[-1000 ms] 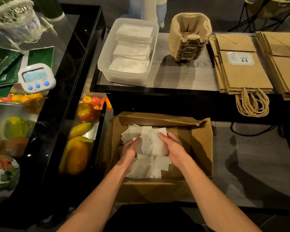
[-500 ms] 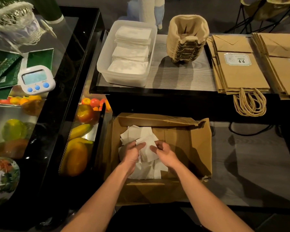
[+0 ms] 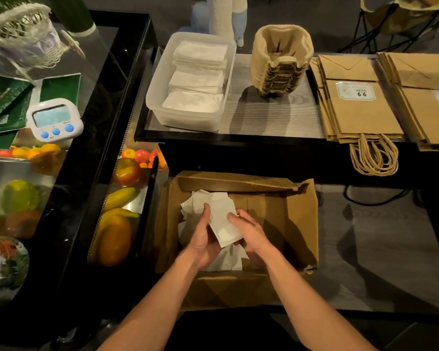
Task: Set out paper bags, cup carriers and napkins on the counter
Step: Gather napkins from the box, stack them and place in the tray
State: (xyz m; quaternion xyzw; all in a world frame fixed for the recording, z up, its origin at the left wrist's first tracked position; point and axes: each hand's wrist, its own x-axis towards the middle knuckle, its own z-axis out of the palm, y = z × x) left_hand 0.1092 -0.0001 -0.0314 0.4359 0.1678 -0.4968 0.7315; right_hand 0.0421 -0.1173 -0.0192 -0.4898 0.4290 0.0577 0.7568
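Holding a small stack of napkins low inside the open cardboard box, over more loose napkins lying in the box. Gripping its left edge with the left hand, thumb along the top and fingers curled underneath. Pinching its right edge with the right hand, fingers bent over the top.

Beyond the box, on the counter: a clear plastic tub of folded napkins, a nested stack of pulp cup carriers, then two flat piles of brown paper bags with twisted handles. On the top bag of the nearer pile, a white label with dark digits, apparently 6 and 9; smaller print unreadable. To the left, a white digital timer with blue buttons, display too faint to read.
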